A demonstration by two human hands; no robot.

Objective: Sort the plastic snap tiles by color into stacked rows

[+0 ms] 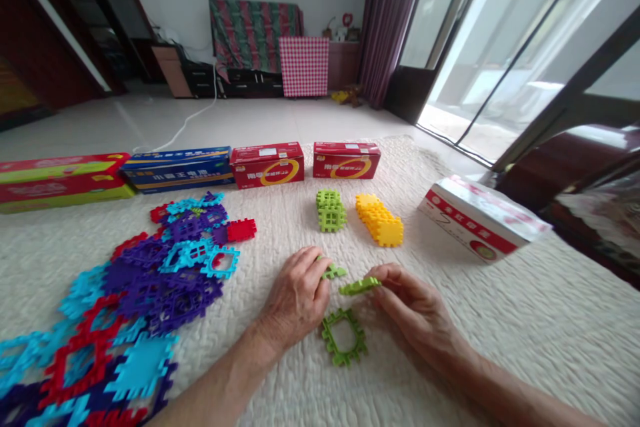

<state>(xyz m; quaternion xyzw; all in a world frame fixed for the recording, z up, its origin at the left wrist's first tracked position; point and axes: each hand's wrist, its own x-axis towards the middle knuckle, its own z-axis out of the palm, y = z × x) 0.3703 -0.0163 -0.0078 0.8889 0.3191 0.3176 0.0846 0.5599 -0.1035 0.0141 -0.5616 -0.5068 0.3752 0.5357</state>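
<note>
My left hand [296, 295] is closed in a pinch on a small green interlocking tile [334, 271], held just above the quilted cream mat [450, 360]. My right hand [410, 303] pinches a second green tile [359, 286] by its edge, close to the first. A green open-frame tile [344, 337] lies flat on the mat between my wrists. Farther back stand a stack of green tiles [331, 209] and a row of yellow tiles [380, 219].
A heap of blue, purple and red tiles [145, 280] covers the mat's left side. Red, blue and green boxes [265, 164] line the far edge. A white and red box [480, 217] sits at right. Dark chair [575, 167] beyond it.
</note>
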